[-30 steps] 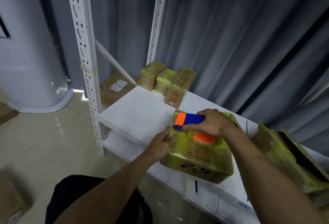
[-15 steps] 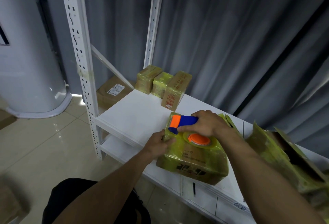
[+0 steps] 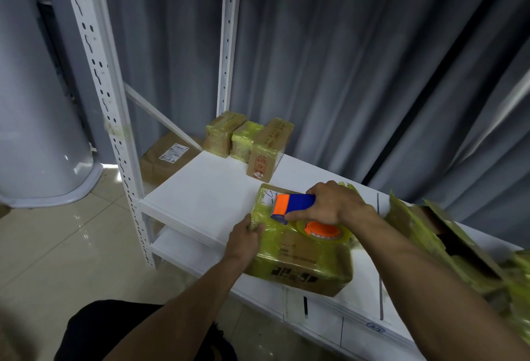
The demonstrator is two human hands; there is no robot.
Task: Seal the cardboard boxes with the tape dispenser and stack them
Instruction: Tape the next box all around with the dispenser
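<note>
The cardboard box [image 3: 301,257] sits right at the white shelf's [image 3: 206,197] front edge, with bare board open to its left and behind it up to three small parcels [image 3: 249,142], and a torn box [image 3: 447,246] crowding its right. The left hand [image 3: 243,240] clamps the box's upper left edge, while the right hand [image 3: 332,205] is wrapped round the tape dispenser [image 3: 295,205], down on the lid.

Our right grip [image 3: 332,203] curls round blue-orange tape dispenser [image 3: 289,204], holding it on top of yellow-taped cardboard box [image 3: 301,257]. Our left grip [image 3: 243,238] pinches its left edge. Box sits on white shelf [image 3: 206,197]; three small wrapped boxes [image 3: 246,139] stand at back, torn open box [image 3: 447,237] lies right
</note>
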